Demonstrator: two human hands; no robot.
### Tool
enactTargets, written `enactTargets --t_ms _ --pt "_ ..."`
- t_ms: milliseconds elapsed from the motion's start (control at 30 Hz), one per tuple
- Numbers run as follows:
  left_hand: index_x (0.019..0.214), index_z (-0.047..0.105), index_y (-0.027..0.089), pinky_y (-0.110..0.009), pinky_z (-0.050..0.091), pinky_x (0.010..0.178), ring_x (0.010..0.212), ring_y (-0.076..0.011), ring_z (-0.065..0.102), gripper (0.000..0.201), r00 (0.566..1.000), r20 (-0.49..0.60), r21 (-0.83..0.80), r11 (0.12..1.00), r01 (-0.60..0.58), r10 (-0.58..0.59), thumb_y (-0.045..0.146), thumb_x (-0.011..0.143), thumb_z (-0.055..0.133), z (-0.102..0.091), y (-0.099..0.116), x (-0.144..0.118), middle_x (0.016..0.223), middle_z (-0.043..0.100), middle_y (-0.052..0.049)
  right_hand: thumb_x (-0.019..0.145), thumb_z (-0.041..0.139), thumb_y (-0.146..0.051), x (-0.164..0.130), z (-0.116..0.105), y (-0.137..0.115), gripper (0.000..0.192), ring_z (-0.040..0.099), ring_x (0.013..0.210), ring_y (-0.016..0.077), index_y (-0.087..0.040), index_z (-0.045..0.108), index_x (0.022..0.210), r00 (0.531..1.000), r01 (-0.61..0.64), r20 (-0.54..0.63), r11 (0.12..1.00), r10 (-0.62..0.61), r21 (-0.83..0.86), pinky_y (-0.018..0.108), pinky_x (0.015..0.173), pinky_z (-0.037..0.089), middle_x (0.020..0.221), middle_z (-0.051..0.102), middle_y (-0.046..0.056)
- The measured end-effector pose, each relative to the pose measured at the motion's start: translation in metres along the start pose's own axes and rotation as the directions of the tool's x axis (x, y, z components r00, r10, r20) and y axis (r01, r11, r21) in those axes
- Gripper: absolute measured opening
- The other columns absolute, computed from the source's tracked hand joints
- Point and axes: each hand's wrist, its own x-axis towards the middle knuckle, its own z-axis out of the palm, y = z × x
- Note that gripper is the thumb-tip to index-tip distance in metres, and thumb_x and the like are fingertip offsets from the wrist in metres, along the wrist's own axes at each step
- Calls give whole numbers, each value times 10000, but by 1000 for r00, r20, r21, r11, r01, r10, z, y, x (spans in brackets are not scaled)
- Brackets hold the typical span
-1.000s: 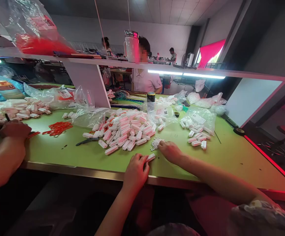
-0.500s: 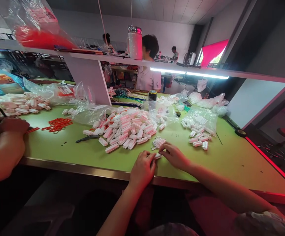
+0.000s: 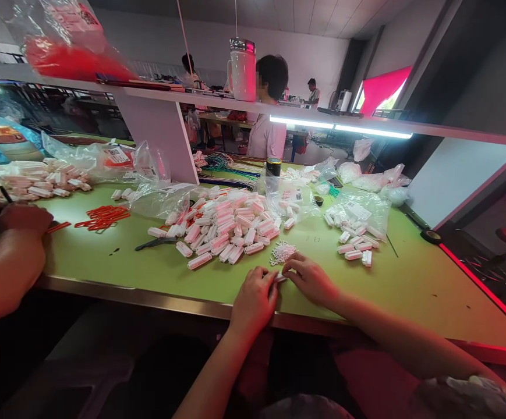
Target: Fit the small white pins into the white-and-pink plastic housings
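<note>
My left hand point(image 3: 255, 295) is closed on one end of a small white plastic connector housing point(image 3: 281, 277) near the front edge of the table. Over the other end, my right hand point(image 3: 311, 280) has its thumb and fingertips pinched together; whatever is between them is too small to make out. Just beyond my fingers lies a little heap of tiny white plastic pieces point(image 3: 283, 252). Behind and to the left of it spreads a large pile of similar white connector housings point(image 3: 224, 227).
Scissors with dark handles point(image 3: 155, 242) lie left of the pile. More housings spill from a clear bag point(image 3: 366, 218) on the right. A co-worker's hands point(image 3: 23, 218) hold a dark pen-like tool at left, near red clips point(image 3: 103, 216). A shelf point(image 3: 218, 100) with a mug crosses above.
The view has shifted slightly, so the scene sits a little to the right. Both hands stay at the same connector housing, with only slight finger movement at the right hand.
</note>
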Motion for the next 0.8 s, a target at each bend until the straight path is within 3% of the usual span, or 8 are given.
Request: enactTargets --t_ms 133,333,467,667,800 --pt "1182 651 213 -382 491 904 1023 -237 562 273 1000 -10 5 1000 3 -3 196 967 483 0 1 0 1036 588 -77 953 536 -155 -1 -9 -1 195 642 888 171 -210 649 1102 999 33 16 994 -32 -102 281 781 495 1038 662 59" --pt "1167 651 211 -382 494 894 1011 -240 571 253 1000 7 13 1000 19 -19 233 987 475 0 1 0 1032 594 -75 980 475 -158 -7 -12 -6 300 622 1016 248 -164 631 1236 933 328 301 811 -197 -484 380 877 489 1223 639 139" --pt "1222 595 177 -405 491 937 1060 -255 566 270 1000 -20 21 1000 15 -15 204 973 496 3 -2 -1 1071 612 -88 968 474 -136 -15 -3 -6 357 594 1070 260 -117 594 1303 940 307 293 809 -175 -501 392 912 486 1234 628 171" --pt "1129 572 171 -417 499 944 1051 -257 591 190 996 -88 -7 1000 -4 3 178 940 552 8 -7 -2 1070 646 -89 974 472 -157 -15 -12 -6 415 581 1088 244 -208 567 1374 960 243 229 888 -162 -391 387 945 480 1210 645 114" --pt "1103 562 165 -425 515 905 1009 -260 603 168 996 -94 -14 1000 3 -4 177 936 550 9 -8 -3 1037 653 -88 993 472 -202 -14 -13 -8 425 564 1098 250 -248 539 1411 947 272 276 864 -163 -423 401 947 463 1213 632 106"
